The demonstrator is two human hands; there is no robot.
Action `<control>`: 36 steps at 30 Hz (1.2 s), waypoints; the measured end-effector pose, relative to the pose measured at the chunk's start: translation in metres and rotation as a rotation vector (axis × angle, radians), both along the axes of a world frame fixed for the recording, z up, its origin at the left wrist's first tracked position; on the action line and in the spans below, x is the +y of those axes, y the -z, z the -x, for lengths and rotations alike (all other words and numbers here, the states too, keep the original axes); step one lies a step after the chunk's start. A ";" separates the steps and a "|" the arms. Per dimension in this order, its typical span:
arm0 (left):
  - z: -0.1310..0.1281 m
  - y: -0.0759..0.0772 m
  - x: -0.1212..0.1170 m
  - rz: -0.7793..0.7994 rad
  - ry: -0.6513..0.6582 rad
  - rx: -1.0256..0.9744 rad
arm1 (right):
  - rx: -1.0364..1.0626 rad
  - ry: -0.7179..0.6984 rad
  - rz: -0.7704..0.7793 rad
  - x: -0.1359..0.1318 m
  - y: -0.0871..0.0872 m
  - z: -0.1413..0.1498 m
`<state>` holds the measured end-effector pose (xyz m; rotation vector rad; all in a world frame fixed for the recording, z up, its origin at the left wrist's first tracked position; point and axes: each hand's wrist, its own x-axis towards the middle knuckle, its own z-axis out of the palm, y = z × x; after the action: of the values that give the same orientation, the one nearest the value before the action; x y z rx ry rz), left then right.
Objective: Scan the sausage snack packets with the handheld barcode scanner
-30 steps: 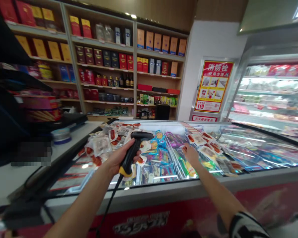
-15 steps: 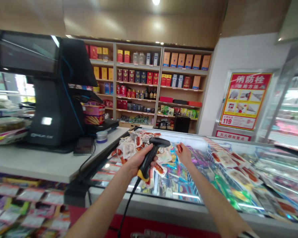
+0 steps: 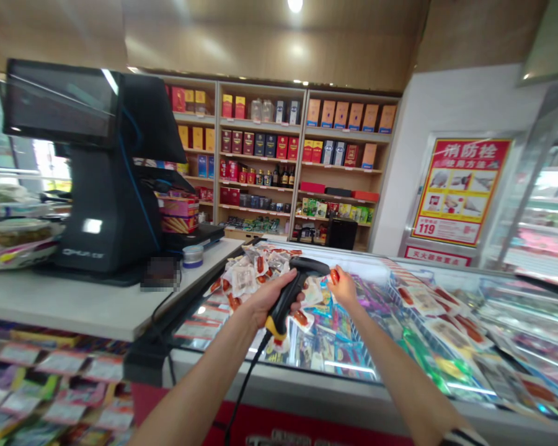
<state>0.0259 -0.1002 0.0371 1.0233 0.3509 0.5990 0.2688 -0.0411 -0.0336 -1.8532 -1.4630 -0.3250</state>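
Observation:
My left hand (image 3: pixel 279 298) is closed around the handle of a black and yellow barcode scanner (image 3: pixel 292 291), its head pointing right and a cable hanging down from the grip. Just beyond the scanner's head, my right hand (image 3: pixel 344 287) pinches a packaged sausage (image 3: pixel 335 276), reddish-brown at its visible end; the fingers hide part of it. A pile of sausage packets (image 3: pixel 244 277) in clear and white wrapping lies on the glass top behind and left of the scanner. Some packets lie beneath my left hand.
The glass-topped freezer (image 3: pixel 199 328) holds colourful packs. On the left counter (image 3: pixel 121 310) stand a black cash register (image 3: pixel 106 204) and a small round tub (image 3: pixel 193 256). Shelves (image 3: pixel 260 127) of boxes and bottles line the back wall, beside a red and yellow poster (image 3: pixel 462 189).
The scanner in my left hand has shifted right, and its head is now closer to the sausage in my right hand. The view has turned slightly left.

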 end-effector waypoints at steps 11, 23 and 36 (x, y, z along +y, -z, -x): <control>0.006 -0.003 0.000 -0.014 0.076 0.008 | -0.023 0.058 0.052 0.004 -0.002 -0.003; 0.012 0.004 0.012 -0.007 0.068 0.003 | -0.127 0.044 0.172 0.008 -0.012 -0.009; 0.002 0.006 0.011 -0.001 0.057 -0.051 | -0.252 -0.005 0.355 -0.011 -0.001 -0.026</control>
<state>0.0239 -0.0889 0.0307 1.0144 0.2756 0.5732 0.2943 -0.0518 -0.0325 -2.1482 -1.7885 -0.3221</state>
